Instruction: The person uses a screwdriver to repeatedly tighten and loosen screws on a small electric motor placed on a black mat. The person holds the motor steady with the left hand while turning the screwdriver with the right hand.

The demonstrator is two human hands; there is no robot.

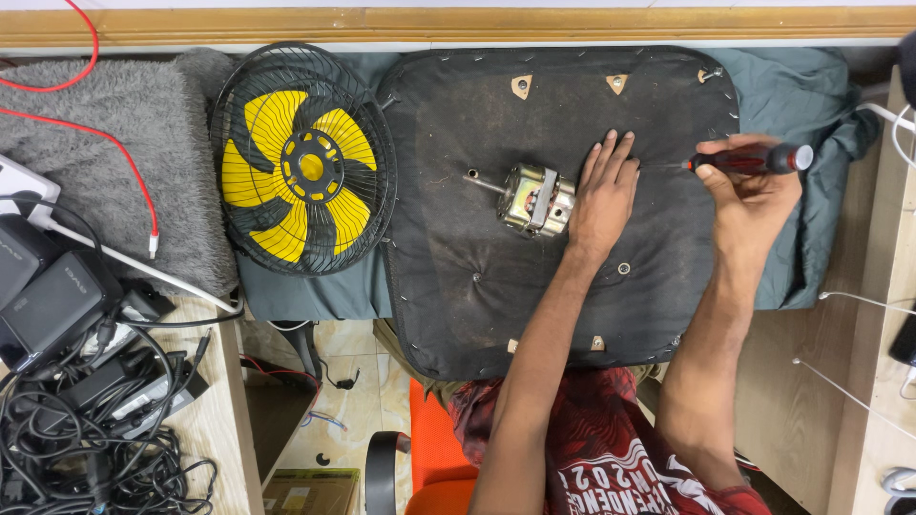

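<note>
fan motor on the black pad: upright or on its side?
On its side. The motor lies flat on the black pad, its shaft pointing sideways toward the yellow-bladed fan. The left hand steadies it; the right hand holds a screwdriver.

The motor (534,199) under my left hand (603,194) is a small metal block with copper windings, lying on its side mid-pad, its thin shaft pointing left. The screwdriver (754,159) in my right hand (754,195) has a red-and-black handle with a pale cap; it lies level, right of the motor, tip pointing left toward it.
</note>
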